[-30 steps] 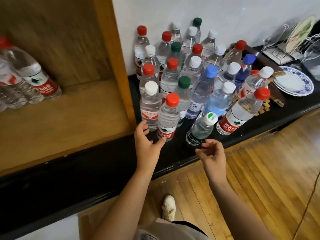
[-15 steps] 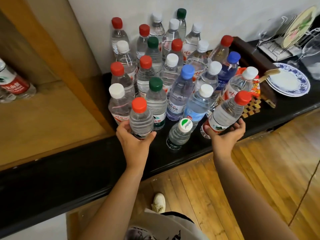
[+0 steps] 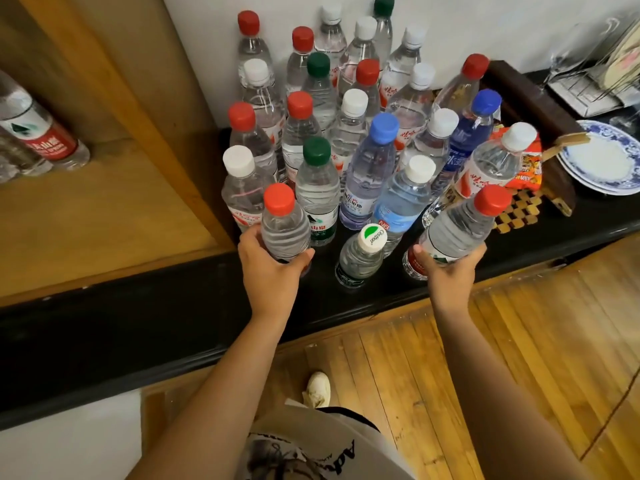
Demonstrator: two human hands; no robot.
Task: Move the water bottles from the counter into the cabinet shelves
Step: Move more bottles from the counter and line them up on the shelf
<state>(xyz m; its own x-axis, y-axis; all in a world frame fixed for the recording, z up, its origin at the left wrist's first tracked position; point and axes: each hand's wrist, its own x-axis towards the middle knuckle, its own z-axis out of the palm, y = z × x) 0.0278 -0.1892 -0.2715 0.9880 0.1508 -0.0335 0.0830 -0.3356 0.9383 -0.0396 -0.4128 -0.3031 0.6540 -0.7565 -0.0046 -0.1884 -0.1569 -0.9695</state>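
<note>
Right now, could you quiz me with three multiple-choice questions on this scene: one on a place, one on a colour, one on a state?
1. Where does the small white-capped bottle stand?
A. between the two hands
B. in the cabinet
C. on the plate

2. What colour is the cap of the bottle in the left hand?
A. green
B. red
C. blue

3. What is the right hand doing?
A. resting flat
B. hanging idle
C. gripping a bottle

Key: 1 A, it stands at the counter's front edge between them; 2 B, red cap above the fingers; 3 C, fingers wrap a tilted bottle.

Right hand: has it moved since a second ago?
Yes. The right hand went forward from the counter edge and now grips the tilted red-capped bottle.
</note>
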